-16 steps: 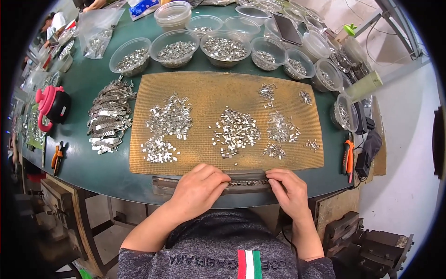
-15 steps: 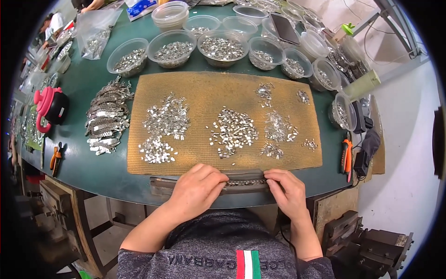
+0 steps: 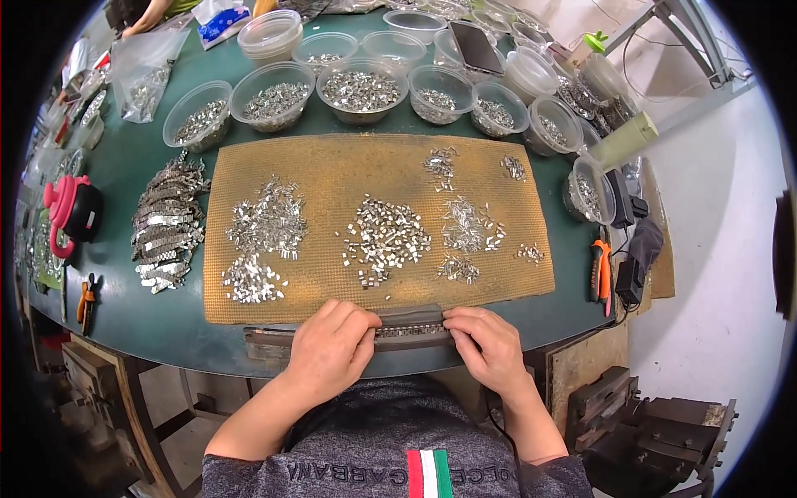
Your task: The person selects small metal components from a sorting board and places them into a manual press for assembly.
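Observation:
At the table's front edge lies a long dark grooved bar (image 3: 270,340), with a narrow strip of small metal links (image 3: 411,330) along it. My left hand (image 3: 332,344) is closed, its thumb and fingertips pinching the left end of the strip against the bar. The right end is pinched the same way by my right hand (image 3: 486,344). Both fingertips hide the strip's ends. Just beyond, a tan textured mat (image 3: 324,166) carries loose piles of shiny metal links (image 3: 386,236), the largest at its left and middle.
Left of the mat lies a stack of metal link bands (image 3: 170,224), with pliers (image 3: 85,303) and a black-and-pink pot (image 3: 73,212) farther left. Clear tubs of links (image 3: 361,91) line the back. Orange-handled pliers (image 3: 600,270) lie at the right. A phone (image 3: 476,46) rests on tubs.
The whole view has shifted, so the table and mat sit farther left and slightly lower. Both hands stay pinched on the strip at the bar, with little visible change in grip.

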### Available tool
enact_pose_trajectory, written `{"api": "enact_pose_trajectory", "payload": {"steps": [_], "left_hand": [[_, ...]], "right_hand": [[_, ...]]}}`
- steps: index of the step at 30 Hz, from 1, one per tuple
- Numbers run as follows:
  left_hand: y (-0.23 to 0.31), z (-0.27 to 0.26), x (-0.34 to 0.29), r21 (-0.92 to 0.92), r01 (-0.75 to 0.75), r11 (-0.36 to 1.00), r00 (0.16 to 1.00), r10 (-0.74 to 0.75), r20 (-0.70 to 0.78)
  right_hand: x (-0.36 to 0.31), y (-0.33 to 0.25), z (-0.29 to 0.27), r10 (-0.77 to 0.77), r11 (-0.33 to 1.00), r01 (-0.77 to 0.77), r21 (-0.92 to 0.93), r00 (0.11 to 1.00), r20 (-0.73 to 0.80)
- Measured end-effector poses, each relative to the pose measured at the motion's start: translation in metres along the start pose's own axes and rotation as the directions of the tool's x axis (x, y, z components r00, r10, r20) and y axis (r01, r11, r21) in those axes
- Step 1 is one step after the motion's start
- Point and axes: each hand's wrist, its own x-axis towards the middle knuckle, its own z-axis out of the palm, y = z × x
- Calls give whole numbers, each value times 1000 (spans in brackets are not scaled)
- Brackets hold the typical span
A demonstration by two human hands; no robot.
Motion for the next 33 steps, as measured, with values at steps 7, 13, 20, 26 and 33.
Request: {"api": "enact_pose_trajectory", "payload": {"steps": [7,13,20,26,33], "left_hand": [[-4,-7,1,-76,-6,997,1000,7,25],[-7,-9,-2,-99,-4,995,1000,6,19],[-12,-11,-2,-109,-19,994,1000,21,15],[-11,-9,-1,-97,-7,995,1000,9,13],[-9,-7,2,-111,5,994,1000,-2,24]], "right_hand": [[20,-5,0,-65,994,67,-81,998,24],[64,-23,26,-166,973,189,-135,972,165],[80,-22,41,-68,979,116,-168,961,269],[67,-16,21,-88,987,114,-117,974,209],[37,-6,-14,-17,995,36,-92,979,201]]}}
